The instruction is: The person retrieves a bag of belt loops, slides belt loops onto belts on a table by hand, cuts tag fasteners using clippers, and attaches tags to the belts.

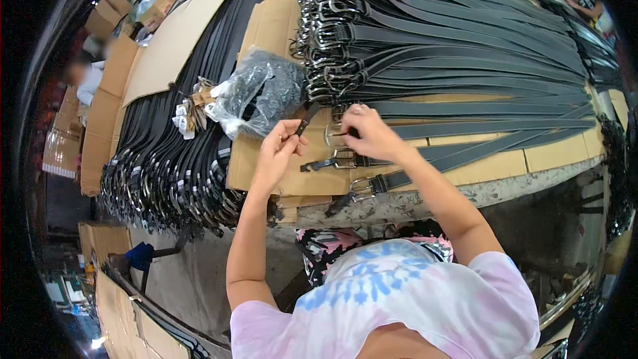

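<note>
A small dark strip (pixel 304 123) sits between the thumb and fingertips of the left hand (pixel 277 147), pinched together above the cardboard (pixel 258 171), just beside the belt buckles. The right hand (pixel 365 133) is curled over a buckle (pixel 329 135) at the end of a belt; its fingertips point down and are partly hidden, so whether it grips anything cannot be told. The strip is slim and held by little more than fingertips, so a slight loosening could drop it among dark straps where it would be hard to spot. The nearest belts (pixel 478 138) cross one another toward their far ends, and pulling one could drag its neighbours; two more buckles near the table edge (pixel 465 199) might then slip over. Beyond the left hand, a bulging plastic bag (pixel 269 96) crowds the space, with paper tags (pixel 189 119) beside it and a thick belt pile (pixel 166 183) to its left.
</note>
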### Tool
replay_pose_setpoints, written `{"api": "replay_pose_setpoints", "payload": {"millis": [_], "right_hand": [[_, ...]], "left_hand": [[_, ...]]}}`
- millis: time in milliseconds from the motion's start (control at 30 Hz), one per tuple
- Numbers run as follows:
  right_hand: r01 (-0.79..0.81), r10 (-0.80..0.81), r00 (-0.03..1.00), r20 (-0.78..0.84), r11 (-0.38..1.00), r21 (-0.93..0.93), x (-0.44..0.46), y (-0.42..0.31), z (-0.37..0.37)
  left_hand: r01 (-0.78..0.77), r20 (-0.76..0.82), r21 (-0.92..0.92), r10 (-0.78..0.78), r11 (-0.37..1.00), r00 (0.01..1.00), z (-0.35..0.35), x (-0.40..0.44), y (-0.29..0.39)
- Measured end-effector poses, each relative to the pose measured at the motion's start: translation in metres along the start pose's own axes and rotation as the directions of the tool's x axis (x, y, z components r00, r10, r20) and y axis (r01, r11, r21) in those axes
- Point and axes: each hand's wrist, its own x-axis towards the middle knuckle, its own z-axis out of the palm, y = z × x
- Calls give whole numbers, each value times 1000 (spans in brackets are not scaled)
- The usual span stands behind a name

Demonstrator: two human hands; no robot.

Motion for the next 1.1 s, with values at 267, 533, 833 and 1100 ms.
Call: {"api": "replay_pose_setpoints", "payload": {"millis": [267, 533, 833, 1100], "right_hand": [[-229, 211, 966, 149, 434, 872, -10, -15, -63], [-266, 134, 963, 232, 362, 894, -18, -9, -53], [-244, 110, 970, 218, 365, 899, -23, -7, -52], [-265, 112, 964, 240, 382, 885, -20, -10, -57]], "left_hand": [[101, 178, -175, -69, 979, 982, 36, -4, -7], [239, 465, -401, -28, 884, 885, 60, -3, 23], [234, 308, -560, -63, 795, 949, 80, -9, 5], [248, 336, -580, -50, 776, 941, 77, -5, 23]]}}
